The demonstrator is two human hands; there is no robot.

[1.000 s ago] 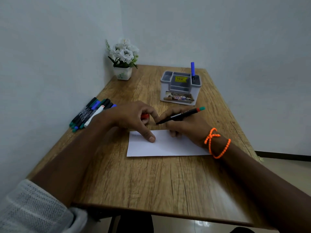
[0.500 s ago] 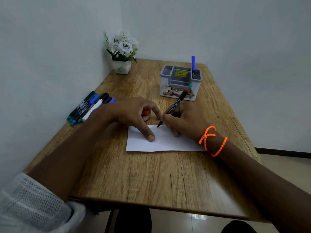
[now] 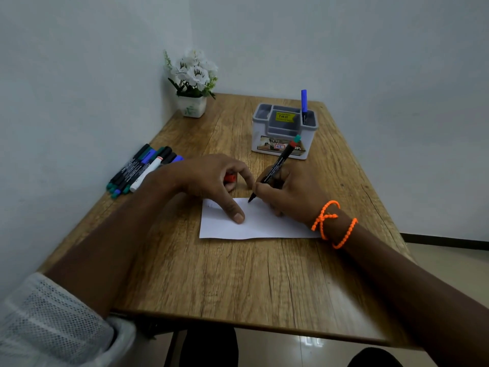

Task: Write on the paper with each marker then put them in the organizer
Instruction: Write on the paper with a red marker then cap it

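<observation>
The right hand (image 3: 291,193) pinches the black marker (image 3: 275,168) low on its barrel, tip at the paper (image 3: 264,226) edge. The left hand (image 3: 209,181) curls round its red cap (image 3: 229,178) (thumb pinning the sheet). Light, stiff, slick barrel: grip near the tip. 1 blue marker (image 3: 304,102) stands in the organizer (image 3: 284,131).

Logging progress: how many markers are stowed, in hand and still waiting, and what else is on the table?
Blue marker in organizer: 1
Black marker in right hand: 1
Piled markers, overlapping: at least 5
Red cap in left hand: 1
Organizer: 1
Paper: 1
Flower pot: 1
Total: at least 11
</observation>
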